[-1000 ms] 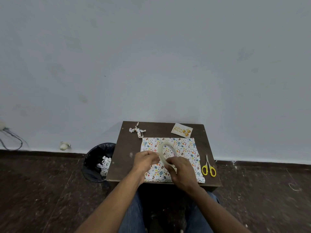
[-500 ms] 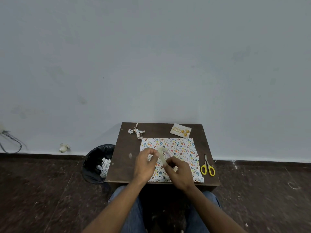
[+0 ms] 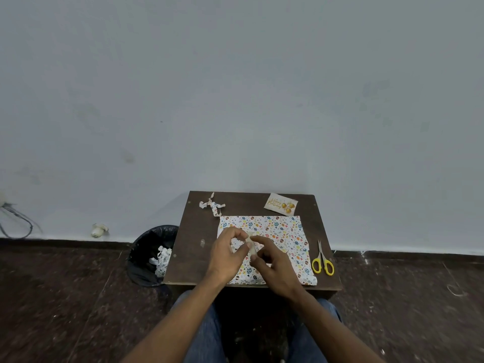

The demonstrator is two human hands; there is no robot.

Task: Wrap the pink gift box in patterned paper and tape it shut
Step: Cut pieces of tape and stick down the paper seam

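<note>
- Two hands of mine meet over the patterned paper [image 3: 277, 231], which lies flat on the small dark wooden table [image 3: 193, 231] in front of my knees.
- My left hand [image 3: 226, 258] has its thumb and forefinger curled round to pinch the near edge of the tape roll [image 3: 250, 243], a pale ring seen almost edge-on, so little of it shows.
- My right hand [image 3: 275, 265] grips the same roll from the other side, fingers bent round it and the fingertips close to those of the left hand.
- The pink gift box is not anywhere I can see; only the sheet, printed with small coloured balloons and triangles on white, covers the middle of the table.
- The yellow-handled scissors [image 3: 322, 262] lie just beside the right edge of the paper, blades pointing away from me.
- At the far right corner sits a small cream card [image 3: 281, 204] with gold balloons and gold script that reads "Happy Birthday".
- A twisted scrap of paper [image 3: 212, 205] in the same print lies at the far left of the table, just beyond the sheet's corner.
- On the floor, touching the table's left side, a black-lined bin [image 3: 146, 247] holds crumpled offcuts.
- Further left along the wall lie a small white object [image 3: 99, 230] and some dark cables [image 3: 18, 221]; what the object is I cannot tell.
</note>
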